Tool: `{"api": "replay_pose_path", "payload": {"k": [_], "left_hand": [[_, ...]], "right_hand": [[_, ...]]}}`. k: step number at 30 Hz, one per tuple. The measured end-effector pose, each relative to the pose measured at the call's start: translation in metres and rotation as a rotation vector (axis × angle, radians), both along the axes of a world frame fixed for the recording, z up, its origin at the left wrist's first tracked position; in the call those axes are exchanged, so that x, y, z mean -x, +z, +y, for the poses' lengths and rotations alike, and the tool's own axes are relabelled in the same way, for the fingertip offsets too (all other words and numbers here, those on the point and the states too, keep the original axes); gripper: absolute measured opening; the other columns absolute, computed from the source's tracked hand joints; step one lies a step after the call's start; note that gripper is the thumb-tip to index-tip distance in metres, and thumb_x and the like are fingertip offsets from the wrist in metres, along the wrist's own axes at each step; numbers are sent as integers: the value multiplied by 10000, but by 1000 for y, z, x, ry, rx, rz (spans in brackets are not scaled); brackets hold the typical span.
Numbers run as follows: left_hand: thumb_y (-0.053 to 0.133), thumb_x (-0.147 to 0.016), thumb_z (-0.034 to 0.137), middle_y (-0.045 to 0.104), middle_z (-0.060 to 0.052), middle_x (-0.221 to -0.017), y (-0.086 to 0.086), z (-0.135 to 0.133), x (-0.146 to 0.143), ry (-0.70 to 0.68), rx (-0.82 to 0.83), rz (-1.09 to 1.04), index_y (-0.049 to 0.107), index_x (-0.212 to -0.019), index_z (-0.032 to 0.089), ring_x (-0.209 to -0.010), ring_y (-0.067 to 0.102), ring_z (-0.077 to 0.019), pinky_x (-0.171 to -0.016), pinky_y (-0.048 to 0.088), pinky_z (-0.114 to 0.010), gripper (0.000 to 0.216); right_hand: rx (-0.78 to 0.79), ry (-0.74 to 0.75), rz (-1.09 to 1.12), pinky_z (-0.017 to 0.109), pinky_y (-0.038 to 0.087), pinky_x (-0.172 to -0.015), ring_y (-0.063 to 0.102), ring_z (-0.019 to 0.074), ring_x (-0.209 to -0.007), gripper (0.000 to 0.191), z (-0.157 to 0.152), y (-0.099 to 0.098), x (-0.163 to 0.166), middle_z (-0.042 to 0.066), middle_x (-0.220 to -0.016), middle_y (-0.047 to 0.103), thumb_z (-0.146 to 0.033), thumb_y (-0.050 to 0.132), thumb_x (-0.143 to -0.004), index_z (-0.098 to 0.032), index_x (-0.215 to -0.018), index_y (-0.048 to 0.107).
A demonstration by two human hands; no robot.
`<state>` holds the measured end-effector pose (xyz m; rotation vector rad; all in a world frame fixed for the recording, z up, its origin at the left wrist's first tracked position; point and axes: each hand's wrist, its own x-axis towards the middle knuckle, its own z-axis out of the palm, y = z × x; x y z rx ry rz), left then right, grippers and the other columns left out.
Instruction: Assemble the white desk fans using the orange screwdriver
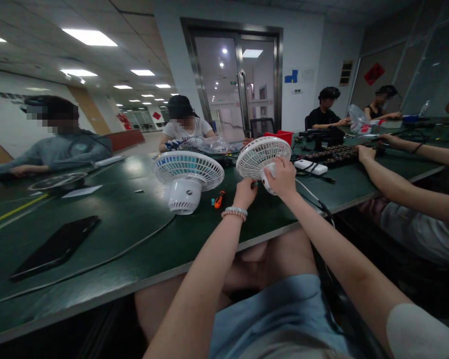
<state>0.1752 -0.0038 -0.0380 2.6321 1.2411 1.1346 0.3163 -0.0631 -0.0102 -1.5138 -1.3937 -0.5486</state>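
A white desk fan (264, 155) leans at the front of the table, its round grille facing up and away from me. My right hand (283, 178) is wrapped round the fan's housing behind the grille. Close to the housing's left side, my left hand (246, 194), with bracelets at the wrist, is closed in a pinch. Something small and dark shows at its fingertips, too small to name. To the left, a second white fan (185, 197) stands on the table with its grille tilted up. Between the fans lies a small orange object (219, 200) with a teal piece beside it.
A black phone-like slab (56, 247) lies at the left, with a white cable (134, 245) running past it. Right of the fans are a white box (311, 167) and another person's hands (366, 153). A red bin (279, 135) stands behind. Several people sit round the table.
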Motion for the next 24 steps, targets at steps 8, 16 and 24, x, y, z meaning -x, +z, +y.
{"api": "replay_pose_path", "payload": {"k": [8,16,24], "left_hand": [[464,-809,144,658,-79,-1015,0,-1,-7,-2,-20,-10,625,-1012,166,-949,601,-171,-895,443,-276,260],[476,-824,141,651,-55,-1073,4,-8,-5,-12,37,10,626,-1050,181,-1011,581,-160,-943,418,-275,274],[500,-817,164,674,-45,-1023,7,-11,-4,-45,46,-12,651,-1023,182,-948,603,-159,-918,431,-272,256]], "right_hand": [[-390,219,-161,325,402,-779,523,193,-849,257,33,45,-14,80,-825,568,-264,330,-882,-174,-856,569],[-54,143,-57,273,388,-713,535,163,-729,255,39,2,-19,53,-726,579,-246,355,-838,-167,-799,594],[-45,190,134,243,349,-626,474,125,-579,221,43,0,-24,-11,-581,523,-274,410,-795,-170,-714,588]]}}
